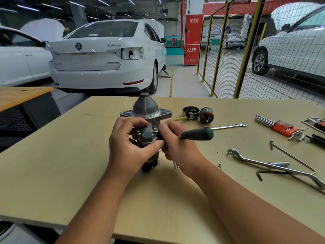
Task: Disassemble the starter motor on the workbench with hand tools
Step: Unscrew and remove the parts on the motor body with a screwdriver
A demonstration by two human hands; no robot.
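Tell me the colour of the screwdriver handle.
Dark green screwdriver handle, seen in the head view.

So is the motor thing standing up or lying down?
Standing up. The starter motor has its cone nose pointing upward, and the left hand and right hand grip it.

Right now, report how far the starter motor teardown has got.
Done: the armature and a round end part lie apart on the workbench. In hand: left hand and right hand, which also holds a green-handled screwdriver, grip the housing. Left: its two bolts are still in.
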